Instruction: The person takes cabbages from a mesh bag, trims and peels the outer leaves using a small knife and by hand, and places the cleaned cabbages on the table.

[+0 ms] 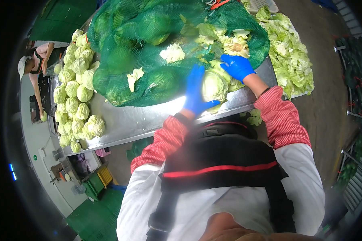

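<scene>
Cabbage [213, 86] lies between the left grip [195, 94], spread open at its left side, and the right grip [238, 67], half-curled by its upper-right leaves [217, 66], hold impossible to tell.

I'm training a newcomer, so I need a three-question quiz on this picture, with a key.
1. True or false: loose leaves are heaped to the right of the mesh netting.
2. What colour is that netting? A) Red B) Green C) White
3. Fill in: a pale green ____ sits between the left hand and the right hand.

Key: 1. True. 2. B. 3. Cabbage.
</scene>
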A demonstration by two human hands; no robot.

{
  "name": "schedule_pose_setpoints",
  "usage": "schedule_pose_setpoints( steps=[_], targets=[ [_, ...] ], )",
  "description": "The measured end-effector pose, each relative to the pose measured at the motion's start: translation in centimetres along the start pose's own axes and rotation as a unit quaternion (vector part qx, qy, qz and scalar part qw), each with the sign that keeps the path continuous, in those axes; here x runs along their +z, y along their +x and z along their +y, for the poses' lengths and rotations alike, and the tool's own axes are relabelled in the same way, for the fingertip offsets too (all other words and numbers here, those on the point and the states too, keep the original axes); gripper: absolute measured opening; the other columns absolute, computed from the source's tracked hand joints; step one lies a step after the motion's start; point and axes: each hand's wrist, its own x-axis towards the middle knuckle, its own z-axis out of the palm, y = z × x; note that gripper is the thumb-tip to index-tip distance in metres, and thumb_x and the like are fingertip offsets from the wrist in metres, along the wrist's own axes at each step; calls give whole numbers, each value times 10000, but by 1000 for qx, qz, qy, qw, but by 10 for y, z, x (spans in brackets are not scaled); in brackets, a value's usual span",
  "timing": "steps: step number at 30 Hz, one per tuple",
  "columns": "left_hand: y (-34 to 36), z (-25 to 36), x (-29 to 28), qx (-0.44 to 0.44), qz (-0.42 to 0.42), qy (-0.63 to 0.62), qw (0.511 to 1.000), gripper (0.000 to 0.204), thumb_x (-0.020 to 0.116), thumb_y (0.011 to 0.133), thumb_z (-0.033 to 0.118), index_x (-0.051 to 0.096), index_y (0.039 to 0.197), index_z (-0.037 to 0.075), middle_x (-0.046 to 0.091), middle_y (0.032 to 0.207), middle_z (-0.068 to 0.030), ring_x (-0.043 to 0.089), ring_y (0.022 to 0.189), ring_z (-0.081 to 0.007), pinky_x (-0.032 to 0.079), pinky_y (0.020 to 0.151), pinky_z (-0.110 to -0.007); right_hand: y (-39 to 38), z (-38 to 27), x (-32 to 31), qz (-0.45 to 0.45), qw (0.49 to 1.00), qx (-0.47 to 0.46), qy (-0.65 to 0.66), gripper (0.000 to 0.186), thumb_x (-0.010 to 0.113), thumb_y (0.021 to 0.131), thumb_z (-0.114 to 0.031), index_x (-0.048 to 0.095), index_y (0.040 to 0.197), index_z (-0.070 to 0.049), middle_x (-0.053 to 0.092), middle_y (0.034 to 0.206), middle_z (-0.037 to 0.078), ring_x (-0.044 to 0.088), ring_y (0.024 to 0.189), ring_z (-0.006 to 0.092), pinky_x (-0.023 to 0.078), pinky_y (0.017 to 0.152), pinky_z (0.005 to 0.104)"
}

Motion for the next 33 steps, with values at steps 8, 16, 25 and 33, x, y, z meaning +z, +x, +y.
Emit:
schedule_pose_setpoints(
  steps=[8,16,25,33],
  targets=[
    [12,-1,6,-351,138,-364,852,832,782,647,303,334,1274,-12,482,1137,-172,491,1035,-254,423,879,-362,-57,-32,0,143,954,139,223,659,505,793,-592,453,1227,-99,601,986,224,586,924,360,450,795,410],
    [28,23,-25,-53,-55,53,996,783,803,605,267,379,1239,88,436,1125,-178,449,1087,-326,419,902,-445,-74,-4,-8,28,944,96,315,823,620,718,-556,341,1356,-116,568,1109,171,562,993,262,431,835,351],
    [62,26,-1,-65,-169,98,979,975,792,516,448,352,1302,76,378,1174,-228,396,1086,-370,357,942,-449,-100,-25,-6,184,973,96,104,297,454,886,-297,525,1109,-115,598,1008,160,587,822,349,479,703,416],
    [71,65,19,-176,-141,209,951,1023,767,474,559,376,1255,26,396,1164,-233,402,1103,-375,404,892,-428,-129,-35,25,245,960,113,-69,75,505,815,-154,501,858,-92,531,670,120,568,513,301,456,426,396]
  ],
)
